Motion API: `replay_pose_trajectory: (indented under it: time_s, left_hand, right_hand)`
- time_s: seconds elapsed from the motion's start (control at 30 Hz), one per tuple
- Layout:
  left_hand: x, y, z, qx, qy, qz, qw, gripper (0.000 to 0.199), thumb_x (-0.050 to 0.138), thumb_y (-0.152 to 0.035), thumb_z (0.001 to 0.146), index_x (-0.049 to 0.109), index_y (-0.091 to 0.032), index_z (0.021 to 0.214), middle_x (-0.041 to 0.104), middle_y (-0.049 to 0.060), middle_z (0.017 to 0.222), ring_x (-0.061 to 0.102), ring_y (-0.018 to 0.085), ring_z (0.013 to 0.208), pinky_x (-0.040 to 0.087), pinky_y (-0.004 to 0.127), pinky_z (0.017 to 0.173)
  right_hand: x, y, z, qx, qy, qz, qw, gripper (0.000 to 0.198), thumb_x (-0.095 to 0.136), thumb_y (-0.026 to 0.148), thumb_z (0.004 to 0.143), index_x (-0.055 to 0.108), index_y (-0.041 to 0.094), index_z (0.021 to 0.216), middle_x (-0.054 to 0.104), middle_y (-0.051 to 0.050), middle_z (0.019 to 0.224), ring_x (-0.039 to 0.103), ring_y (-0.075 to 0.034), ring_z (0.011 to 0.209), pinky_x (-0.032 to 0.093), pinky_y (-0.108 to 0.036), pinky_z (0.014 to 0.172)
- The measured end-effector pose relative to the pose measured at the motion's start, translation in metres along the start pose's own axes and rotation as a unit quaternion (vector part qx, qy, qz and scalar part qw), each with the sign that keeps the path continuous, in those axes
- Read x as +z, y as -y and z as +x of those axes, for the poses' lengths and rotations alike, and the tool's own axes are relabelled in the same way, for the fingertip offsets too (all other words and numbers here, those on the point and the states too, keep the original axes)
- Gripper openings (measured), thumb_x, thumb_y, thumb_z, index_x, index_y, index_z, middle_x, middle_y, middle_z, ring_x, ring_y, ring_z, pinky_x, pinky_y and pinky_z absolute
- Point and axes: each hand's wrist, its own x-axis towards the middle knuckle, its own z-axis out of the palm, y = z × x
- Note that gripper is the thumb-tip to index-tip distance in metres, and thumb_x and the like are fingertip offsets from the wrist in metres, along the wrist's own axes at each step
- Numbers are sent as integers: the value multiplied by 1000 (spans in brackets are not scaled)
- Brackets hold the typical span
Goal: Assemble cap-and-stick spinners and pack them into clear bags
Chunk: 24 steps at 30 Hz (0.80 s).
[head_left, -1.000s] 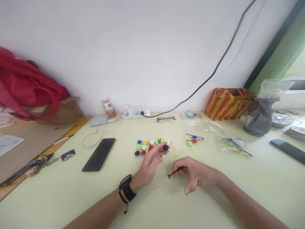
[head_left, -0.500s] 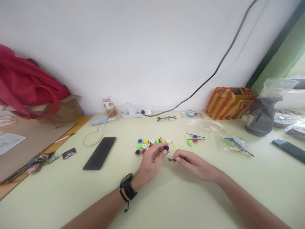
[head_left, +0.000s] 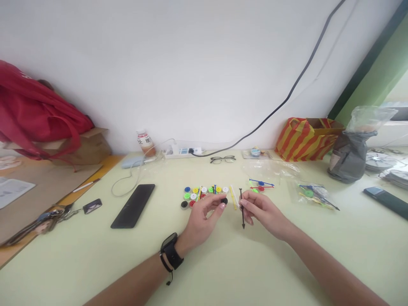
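My left hand [head_left: 204, 217] is closed on a small round black disc [head_left: 224, 201], pinched between thumb and fingers. In my right hand [head_left: 259, 212] a thin black plastic arrow [head_left: 242, 216] stands nearly upright, its pointed head toward me. The two parts are apart. Behind my left hand lie several coloured discs [head_left: 187, 196] in rows, partly hidden by it, with thin coloured arrows among them. A yellow arrow [head_left: 232, 196] and a white one lie between my hands. Beyond my right hand are blue and red arrows with discs [head_left: 261, 184] on them.
A black phone [head_left: 133, 206] and keys [head_left: 57, 212] lie on the left. Glasses [head_left: 222, 160] and a power strip [head_left: 185, 152] are along the wall, near a bottle [head_left: 145, 143]. To the right are a plastic bag of parts [head_left: 314, 195], a striped bag [head_left: 299, 138] and another phone [head_left: 387, 202].
My right hand has moved slightly right and turned the black arrow from lying sideways to nearly upright, exposing its full length. My left hand still holds the black disc, shifted barely to the right.
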Motion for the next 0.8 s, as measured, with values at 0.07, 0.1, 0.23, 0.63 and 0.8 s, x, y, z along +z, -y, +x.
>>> replay_pose_trajectory:
  time_s: [0.07,0.1,0.23,0.63,0.8]
  left_hand:
    - [0,-4,-2,10,21,13,1000,30,68,-33,96,73,-21,124,72,10,120,72,22,103,60,37,96]
    - [-1,-5,-3,16,31,19,999,32,69,-32,96,72,-22,125,72,10,120,72,22,103,60,37,96]
    - [0,-8,-5,43,54,54,996,35,74,-32,92,72,-23,125,73,10,117,70,22,104,60,37,94]
    - [1,-5,-4,67,18,112,991,20,68,-24,96,75,-22,115,75,6,105,71,18,93,59,31,87]
    - [2,-9,-4,76,4,125,989,16,67,-21,94,74,-21,109,75,5,101,71,17,89,59,29,83]
  right_hand:
    - [3,-2,0,2,-2,58,998,33,67,51,95,54,22,89,63,2,65,58,-14,54,47,-30,57]
    - [4,-3,1,1,-4,75,997,31,71,49,94,56,21,91,67,0,68,62,-16,55,48,-30,56]
    - [10,-7,1,-5,-19,66,998,28,77,44,89,68,18,93,70,-3,74,61,-14,57,45,-27,52]
    - [9,-12,0,-118,-145,-9,982,13,64,15,82,70,23,91,71,-2,90,65,-18,89,51,-33,83]
    - [0,-14,-3,-130,-250,29,959,15,52,9,72,58,23,76,68,2,63,60,-15,59,46,-29,59]
